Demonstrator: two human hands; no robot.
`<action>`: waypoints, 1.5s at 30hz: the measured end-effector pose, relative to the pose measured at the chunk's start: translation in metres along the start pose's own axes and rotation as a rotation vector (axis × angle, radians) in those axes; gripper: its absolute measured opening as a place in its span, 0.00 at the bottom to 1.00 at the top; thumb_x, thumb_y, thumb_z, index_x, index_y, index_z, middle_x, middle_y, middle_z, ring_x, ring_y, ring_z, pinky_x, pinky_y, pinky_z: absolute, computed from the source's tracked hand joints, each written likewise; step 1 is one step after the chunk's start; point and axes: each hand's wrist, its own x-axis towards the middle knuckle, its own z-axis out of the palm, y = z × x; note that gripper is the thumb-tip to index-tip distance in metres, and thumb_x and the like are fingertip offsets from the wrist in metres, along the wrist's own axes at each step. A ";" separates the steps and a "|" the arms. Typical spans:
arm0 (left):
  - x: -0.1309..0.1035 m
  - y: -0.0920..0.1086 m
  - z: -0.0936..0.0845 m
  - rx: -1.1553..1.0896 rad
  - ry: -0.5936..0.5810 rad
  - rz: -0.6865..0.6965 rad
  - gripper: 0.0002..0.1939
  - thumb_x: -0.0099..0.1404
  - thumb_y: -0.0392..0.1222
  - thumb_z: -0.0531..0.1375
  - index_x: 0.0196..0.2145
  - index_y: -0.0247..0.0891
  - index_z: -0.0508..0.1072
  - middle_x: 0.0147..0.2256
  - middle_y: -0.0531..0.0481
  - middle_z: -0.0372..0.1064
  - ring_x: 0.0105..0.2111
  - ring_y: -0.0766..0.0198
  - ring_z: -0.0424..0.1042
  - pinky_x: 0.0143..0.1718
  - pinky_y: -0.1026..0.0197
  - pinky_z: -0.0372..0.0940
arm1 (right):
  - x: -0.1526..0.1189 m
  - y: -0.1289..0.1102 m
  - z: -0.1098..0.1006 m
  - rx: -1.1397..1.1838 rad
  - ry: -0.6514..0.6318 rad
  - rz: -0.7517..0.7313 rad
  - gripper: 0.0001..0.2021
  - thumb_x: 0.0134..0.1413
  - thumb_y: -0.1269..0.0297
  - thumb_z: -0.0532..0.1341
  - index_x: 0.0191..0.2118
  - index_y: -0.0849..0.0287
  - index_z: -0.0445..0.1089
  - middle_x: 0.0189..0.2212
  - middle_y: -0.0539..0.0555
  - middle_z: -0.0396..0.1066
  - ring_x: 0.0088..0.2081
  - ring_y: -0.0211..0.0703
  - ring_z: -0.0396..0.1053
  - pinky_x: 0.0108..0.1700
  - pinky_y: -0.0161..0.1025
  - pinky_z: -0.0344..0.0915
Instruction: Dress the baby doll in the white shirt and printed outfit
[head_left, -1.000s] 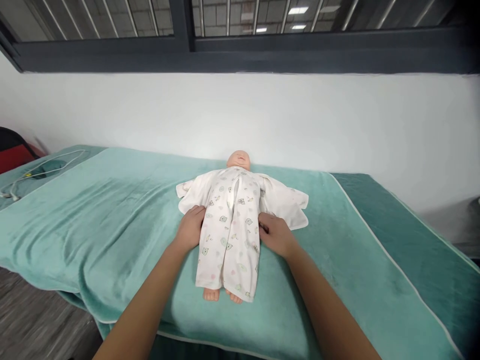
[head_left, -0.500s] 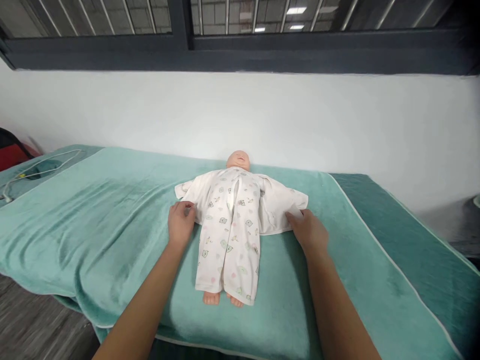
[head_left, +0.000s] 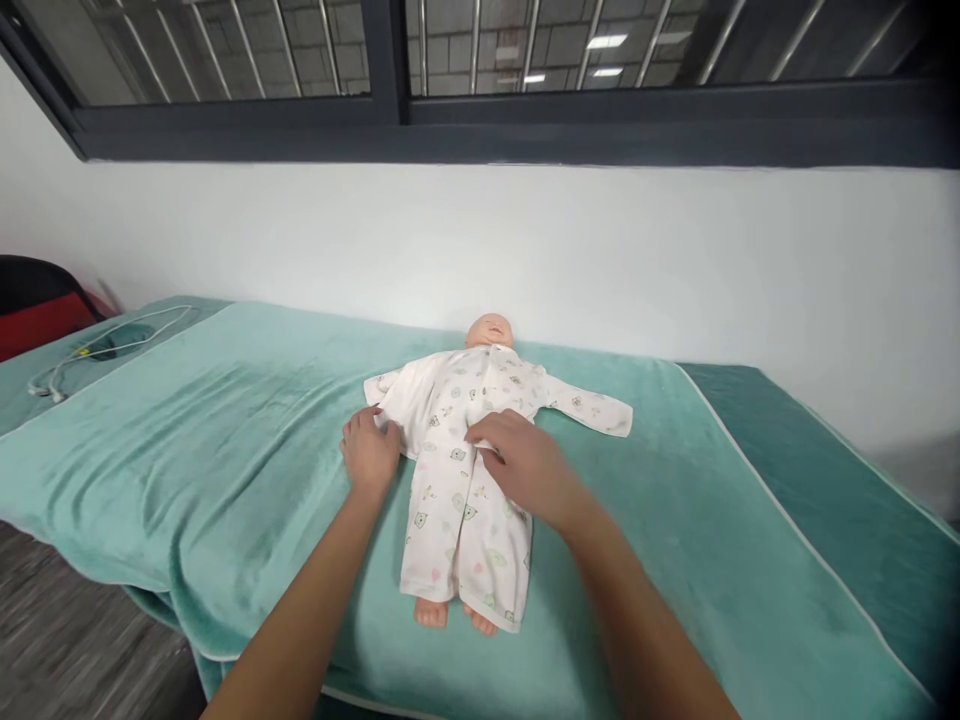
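A baby doll (head_left: 490,330) lies on its back, head toward the wall and bare feet toward me. It wears a white baby shirt (head_left: 506,372) with small printed animals, sleeves spread out, and matching trousers (head_left: 435,545). My left hand (head_left: 371,450) is closed at the outer edge of the shirt's left front panel, which lies spread to the side. My right hand (head_left: 532,470) pinches the edge of the right front panel, drawn across the doll's belly. This hand covers part of the shirt and trouser top.
A teal blanket (head_left: 255,400) covers the bed, with a darker teal cover (head_left: 750,410) beneath at the right. A white cable (head_left: 56,378) lies at the far left, near a red and black item (head_left: 41,315). Behind are a white wall (head_left: 300,240) and a barred window.
My right hand has moved left, bringing the shirt's right panel over the doll's belly and exposing the right sleeve. My left hand stays by the left panel. The view has shifted slightly.
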 end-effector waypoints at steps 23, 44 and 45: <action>0.003 0.005 -0.012 -0.162 -0.139 -0.103 0.16 0.65 0.51 0.54 0.40 0.39 0.75 0.34 0.47 0.76 0.37 0.52 0.73 0.45 0.54 0.62 | -0.066 0.033 0.025 0.099 0.456 0.049 0.08 0.60 0.75 0.53 0.35 0.56 0.66 0.32 0.51 0.67 0.36 0.41 0.67 0.39 0.40 0.63; -0.012 0.105 -0.042 -0.734 -0.303 0.427 0.06 0.67 0.37 0.58 0.38 0.40 0.76 0.36 0.50 0.71 0.39 0.62 0.70 0.41 0.60 0.63 | 0.120 0.050 -0.005 0.060 0.202 0.455 0.19 0.64 0.49 0.54 0.50 0.55 0.71 0.46 0.54 0.77 0.48 0.49 0.72 0.49 0.43 0.64; -0.016 0.107 -0.040 -0.648 -0.318 0.564 0.08 0.67 0.34 0.57 0.39 0.40 0.76 0.36 0.50 0.71 0.39 0.62 0.70 0.41 0.59 0.62 | 0.125 0.050 -0.006 0.011 0.175 0.471 0.21 0.64 0.46 0.54 0.50 0.55 0.70 0.45 0.55 0.77 0.47 0.49 0.72 0.47 0.43 0.64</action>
